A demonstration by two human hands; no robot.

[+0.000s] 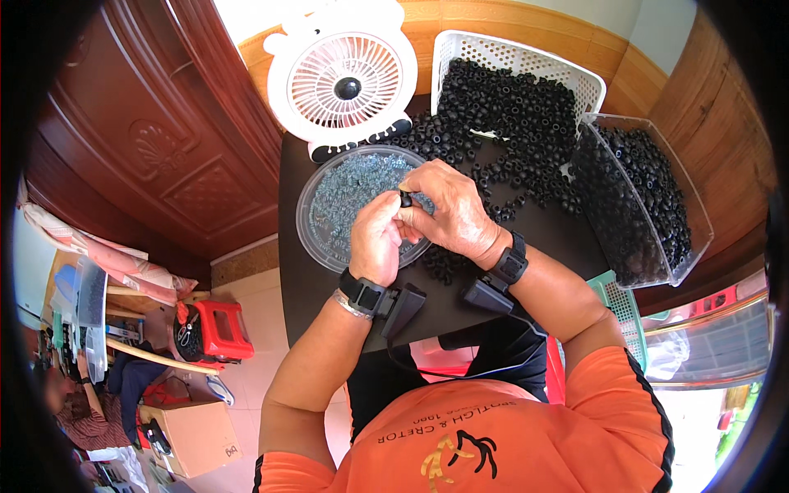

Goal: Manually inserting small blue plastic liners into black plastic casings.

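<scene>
Past an orange shirt (526, 440), pinching one black piece (405, 200) between left hand (376, 245) and right hand (454, 212), over the right side of a round tub (302, 218) — seemingly mid-work, with many loose black pieces (538, 177) far right, finished ones indistinguishable.

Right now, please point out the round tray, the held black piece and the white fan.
Round tray (302, 215): head view, left rim.
Held black piece (406, 199): head view, visible side.
White fan (348, 88): head view, central hub.
</scene>
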